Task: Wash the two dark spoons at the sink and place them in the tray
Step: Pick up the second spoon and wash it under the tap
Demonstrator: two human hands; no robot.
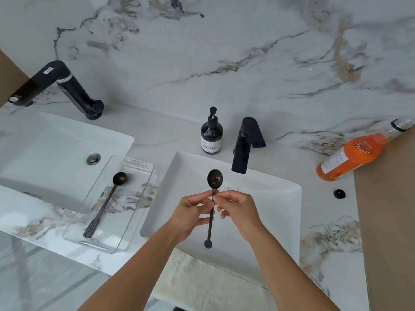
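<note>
A dark long-handled spoon (215, 178) is held upright over the white sink (280, 198), bowl toward the black faucet (243, 144). My left hand (193, 212) and my right hand (238, 208) both pinch its handle just below the bowl. The handle's round end hangs below my hands. The second dark spoon (105, 200), with a perforated handle, lies in the clear tray (139, 187) on the counter left of the sink. No water is visibly running from the faucet.
A dark soap pump bottle (211, 133) stands behind the sink. An orange bottle (354, 153) lies on its side at the right, with a black cap (339, 194) nearby. A second basin (45, 158) and a black faucet (60, 86) are at the left.
</note>
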